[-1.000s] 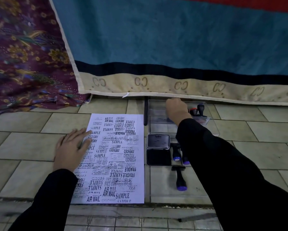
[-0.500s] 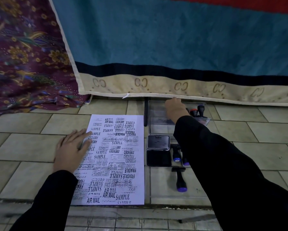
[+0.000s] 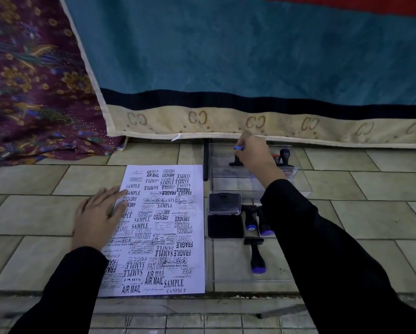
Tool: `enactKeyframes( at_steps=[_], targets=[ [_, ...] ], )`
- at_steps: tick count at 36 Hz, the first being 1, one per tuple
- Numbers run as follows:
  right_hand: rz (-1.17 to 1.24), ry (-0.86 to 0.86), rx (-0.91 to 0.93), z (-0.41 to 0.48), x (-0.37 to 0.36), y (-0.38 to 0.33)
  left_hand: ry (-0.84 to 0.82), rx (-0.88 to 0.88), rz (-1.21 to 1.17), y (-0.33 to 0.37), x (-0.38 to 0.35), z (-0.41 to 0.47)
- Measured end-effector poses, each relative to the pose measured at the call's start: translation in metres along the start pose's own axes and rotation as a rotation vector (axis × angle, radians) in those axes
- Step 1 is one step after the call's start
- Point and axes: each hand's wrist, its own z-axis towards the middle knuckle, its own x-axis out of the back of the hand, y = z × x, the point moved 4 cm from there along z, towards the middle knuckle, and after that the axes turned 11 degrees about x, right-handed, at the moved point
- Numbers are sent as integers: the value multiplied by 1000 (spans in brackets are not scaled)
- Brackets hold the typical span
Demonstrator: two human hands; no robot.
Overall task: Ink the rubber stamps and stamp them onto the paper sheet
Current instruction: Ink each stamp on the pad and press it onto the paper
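A white paper sheet (image 3: 163, 227), crowded with black stamp marks, lies on the tiled floor. My left hand (image 3: 98, 218) rests flat on its left edge, fingers spread. My right hand (image 3: 252, 155) is closed around a black rubber stamp (image 3: 235, 162) with a blue-tipped handle, upright inside the clear plastic tray (image 3: 221, 179) at the back. An open black ink pad (image 3: 225, 226) with its lid (image 3: 223, 203) sits just right of the paper. Three more blue-ended stamps lie beside the pad: two (image 3: 250, 220) (image 3: 266, 231) close together and one (image 3: 257, 261) nearer me.
Two upright stamps (image 3: 284, 156), one with a red top (image 3: 276, 157), stand at the tray's right end. A blue and beige blanket (image 3: 250, 68) hangs right behind the tray. Patterned purple fabric (image 3: 28, 80) lies at the back left. A floor step edge runs near me.
My right hand has lifted slightly and closed on a blue-tipped stamp in the tray; its base now shows under the fingers. My left hand stays on the paper.
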Motion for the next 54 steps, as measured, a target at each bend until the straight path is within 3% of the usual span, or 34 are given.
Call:
enactKeyframes(
  at_steps=[5, 10, 17, 33, 54],
  targets=[
    [318, 251, 89, -23, 28, -21, -7, 3, -5, 0, 0, 0],
    [517, 321, 233, -68, 38, -44, -7, 3, -13, 0, 0, 0],
    [472, 199, 367, -124, 19, -56, -11, 5, -5, 1, 0, -1],
    [396, 250, 237, -172, -8, -39, -17, 0, 5, 0, 0, -1],
    [319, 191, 285, -185, -17, -47, -15, 11, -8, 4, 3, -3]
  ],
)
